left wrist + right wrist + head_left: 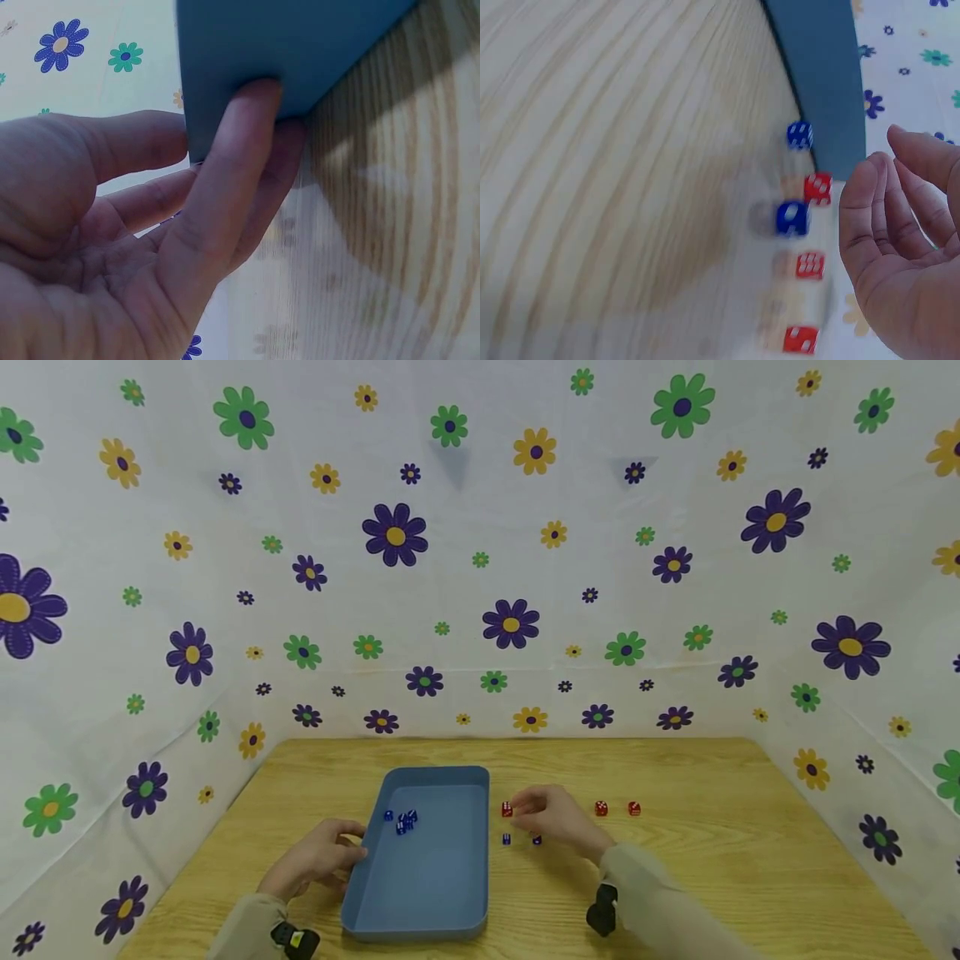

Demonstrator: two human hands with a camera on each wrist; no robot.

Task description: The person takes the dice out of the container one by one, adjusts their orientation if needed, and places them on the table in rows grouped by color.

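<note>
A blue tray (429, 893) stands on the wooden table, with several blue dice (401, 827) grouped in its upper left part. At its left wall, my left hand (318, 857) grips the edge; the left wrist view shows fingers (244, 142) against the outside and one digit at the rim. My right hand (558, 817) is just right of the tray, above the table. Its fingertips are right beside a red die (507, 808). Curved fingers (859, 199) and thumb stand apart in the right wrist view, nothing between them. Close below that hand lie two blue dice (506, 839).
Two more red dice (618, 808) lie right of my right hand, one marked here by its neighbour (634, 808). A white cloth (465, 585) with printed flowers surrounds the back and sides of the table (712, 860).
</note>
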